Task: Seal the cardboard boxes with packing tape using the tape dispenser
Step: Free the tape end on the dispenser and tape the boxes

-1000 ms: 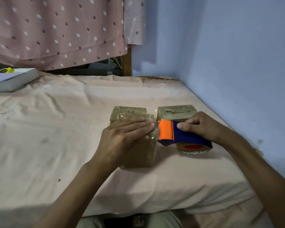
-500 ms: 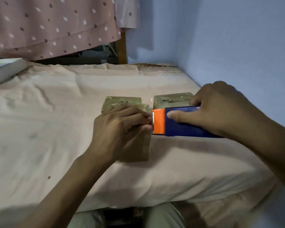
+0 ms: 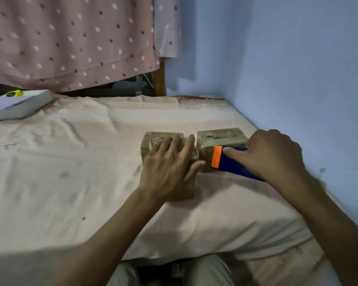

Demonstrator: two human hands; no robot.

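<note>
Since the earlier frame the dispenser [image 3: 228, 162], grasped by the right hand [image 3: 274, 155] and largely hidden by it, has been drawn rightward from the near box [image 3: 187, 186], on which the flat, released left hand [image 3: 170, 164] is pressed, partly hiding it; three boxes are counted near the bed's [image 3: 70, 162] right edge.

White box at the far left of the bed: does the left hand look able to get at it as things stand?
Probably yes. The left hand lies flat and open on the near cardboard box, holding nothing, and only bare sheet lies between it and the white box. It looks a long stretch, though.
</note>
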